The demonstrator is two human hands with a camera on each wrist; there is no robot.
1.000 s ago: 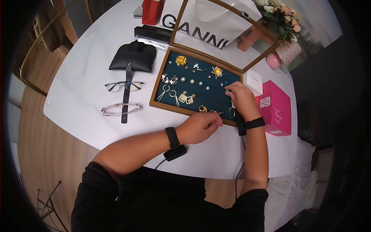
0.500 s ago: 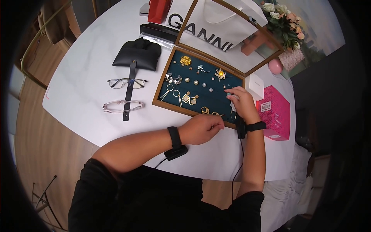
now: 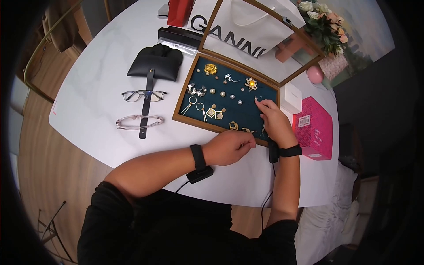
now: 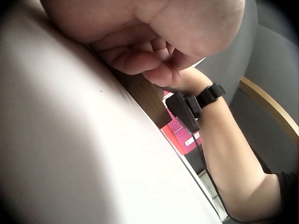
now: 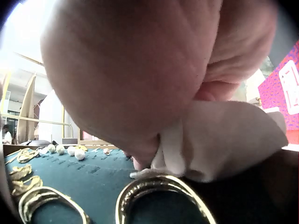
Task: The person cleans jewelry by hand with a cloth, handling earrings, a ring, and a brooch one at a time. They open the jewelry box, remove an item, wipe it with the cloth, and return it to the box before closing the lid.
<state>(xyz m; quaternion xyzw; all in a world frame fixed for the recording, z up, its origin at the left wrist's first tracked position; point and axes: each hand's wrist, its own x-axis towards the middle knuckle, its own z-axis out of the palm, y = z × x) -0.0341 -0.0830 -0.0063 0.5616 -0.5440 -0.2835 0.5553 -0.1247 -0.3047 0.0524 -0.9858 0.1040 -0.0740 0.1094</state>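
Over the right end of the teal-lined wooden jewellery box [image 3: 194, 123], the nearer right hand [image 3: 277, 123] grips pale soft cloth [image 5: 229, 140], a tiny shiny ornament [image 3: 255, 98] just beyond its index finger.

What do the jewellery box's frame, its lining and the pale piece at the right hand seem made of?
Frame: probably satin-finished wood, going by its brown, grain-like streaks.
Lining: perhaps velvet or felt; its dark green surface looks matte.
Pale piece at the right hand: likely soft, matte cloth, judging by its folds.
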